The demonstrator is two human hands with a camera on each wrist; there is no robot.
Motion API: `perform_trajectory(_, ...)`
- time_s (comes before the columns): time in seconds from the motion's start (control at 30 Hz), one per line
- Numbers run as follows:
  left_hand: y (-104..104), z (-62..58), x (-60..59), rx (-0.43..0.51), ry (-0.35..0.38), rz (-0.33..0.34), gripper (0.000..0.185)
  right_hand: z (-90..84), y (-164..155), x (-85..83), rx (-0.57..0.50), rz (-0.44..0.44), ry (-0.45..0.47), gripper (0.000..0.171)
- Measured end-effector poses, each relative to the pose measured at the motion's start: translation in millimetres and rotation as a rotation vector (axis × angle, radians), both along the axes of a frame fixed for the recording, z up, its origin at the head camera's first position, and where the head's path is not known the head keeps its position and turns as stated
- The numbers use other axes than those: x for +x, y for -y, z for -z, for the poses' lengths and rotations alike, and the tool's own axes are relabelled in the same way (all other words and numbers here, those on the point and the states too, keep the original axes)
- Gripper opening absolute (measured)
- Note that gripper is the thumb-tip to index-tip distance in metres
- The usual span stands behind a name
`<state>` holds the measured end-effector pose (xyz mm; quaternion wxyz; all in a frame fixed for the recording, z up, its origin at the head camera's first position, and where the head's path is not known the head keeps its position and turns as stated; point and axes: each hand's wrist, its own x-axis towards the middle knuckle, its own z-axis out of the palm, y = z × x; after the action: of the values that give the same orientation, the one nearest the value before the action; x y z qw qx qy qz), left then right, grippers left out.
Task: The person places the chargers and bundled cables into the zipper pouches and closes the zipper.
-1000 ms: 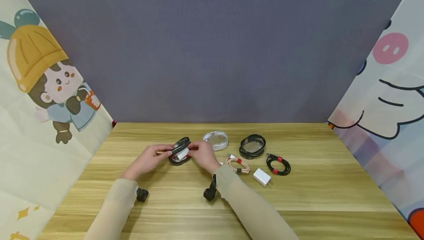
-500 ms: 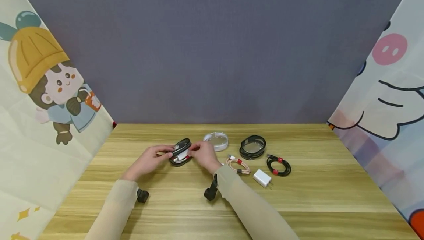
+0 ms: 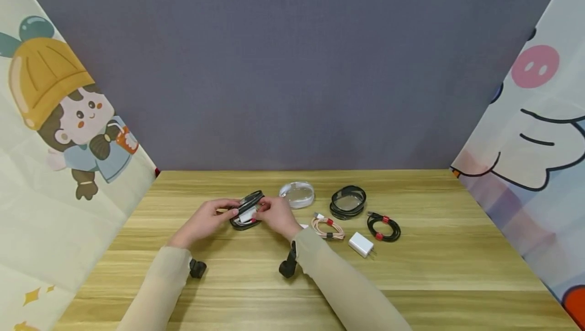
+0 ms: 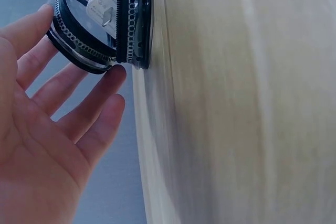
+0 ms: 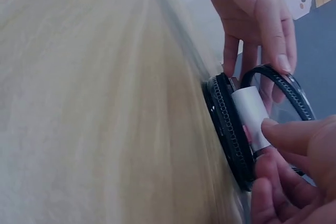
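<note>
In the head view my left hand (image 3: 203, 223) holds up the lid of a round clear zip case with black trim (image 3: 250, 201), thumb on the lid's edge. My right hand (image 3: 280, 216) pinches a white charger plug (image 3: 247, 214) at the case's mouth. The right wrist view shows the charger (image 5: 252, 115) between the lid and the base, my right thumb (image 5: 289, 136) against it. A bit of red shows beside it. Metal prongs on the charger (image 4: 103, 4) face my left hand in the left wrist view. The case's base stands on the table.
Behind my right hand are a white-trimmed clear case (image 3: 298, 203) and another black-trimmed case (image 3: 347, 214). Further right lie a coiled peach cable (image 3: 338, 230), a coiled black cable (image 3: 395, 230) and a second white charger (image 3: 361, 244). A grey panel (image 3: 292, 77) borders the wooden table's back (image 3: 247, 295).
My right fingers and the charger have shifted slightly left and down within the open case. The left hand still holds the lid up in nearly the same place.
</note>
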<state>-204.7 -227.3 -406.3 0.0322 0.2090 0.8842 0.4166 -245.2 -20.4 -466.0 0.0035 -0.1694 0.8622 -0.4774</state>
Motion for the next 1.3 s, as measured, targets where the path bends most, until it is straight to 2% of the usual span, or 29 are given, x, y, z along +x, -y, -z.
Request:
perform_trajectory(0.17, 1, 0.3, -0.6, 0.006, 0.011, 0.001, 0.027, 1.4, 3, 0.3, 0.048, -0.025, -0.018, 0.019)
perform_trajectory(0.3, 2, 1.4, -2.6, 0.002, 0.014, 0.0, 0.027, 0.7, 4, 0.6, 0.066, 0.007, -0.025, 0.022)
perform_trajectory(0.43, 9, 18.2, -14.3, 0.012, 0.012, -0.007, 0.028, -1.6, 3, 1.8, 0.068, 0.055, -0.015, 0.019)
perform_trajectory(0.57, 15, 34.5, -24.0, 0.022, -0.006, -0.017, 0.027, -4.3, 1, 3.2, 0.052, 0.114, -0.004, 0.008)
perform_trajectory(0.8, 17, 38.9, -23.7, 0.042, -0.035, 0.019, 0.031, -2.3, -3, 0.6, 0.022, 0.213, 0.012, 0.006)
perform_trajectory(0.97, 18, 42.3, -24.0, 0.052, -0.039, 0.048, 0.035, -3.8, -5, -0.1, -0.012, 0.276, 0.036, 0.017)
perform_trajectory(1.17, 16, 40.6, -22.4, -0.001, -0.074, 0.075, 0.013, -5.5, -5, 0.8, 0.008, 0.239, 0.047, 0.026)
perform_trajectory(1.3, 15, 37.9, -21.0, -0.033, -0.102, 0.083, 0.01, -7.0, -5, 2.0, 0.007, 0.21, 0.062, 0.025)
